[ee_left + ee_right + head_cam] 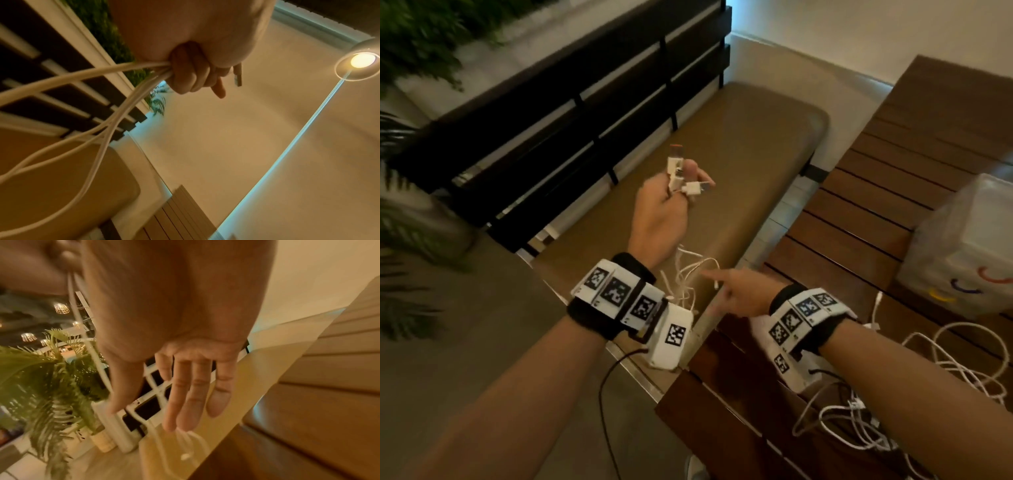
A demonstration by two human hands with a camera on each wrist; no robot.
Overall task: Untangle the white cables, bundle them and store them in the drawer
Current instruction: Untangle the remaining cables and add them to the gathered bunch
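Note:
My left hand (671,202) is raised over the bench and grips several white cables near their plug ends (681,174), which stick up out of the fist. In the left wrist view the curled fingers (189,74) clamp the cable strands (115,112), which hang down toward my wrist. The loose lengths (688,277) dangle under the hand. My right hand (736,291) reaches left toward those hanging strands with straight, spread fingers (189,395) and holds nothing. A tangle of more white cables (914,394) lies on the wooden table at the lower right.
A translucent plastic drawer unit (962,253) with coloured handles stands on the slatted wooden table (859,212) at right. A tan cushioned bench (750,144) with a dark slatted backrest (571,113) lies below the hands. Plants (410,41) stand at left.

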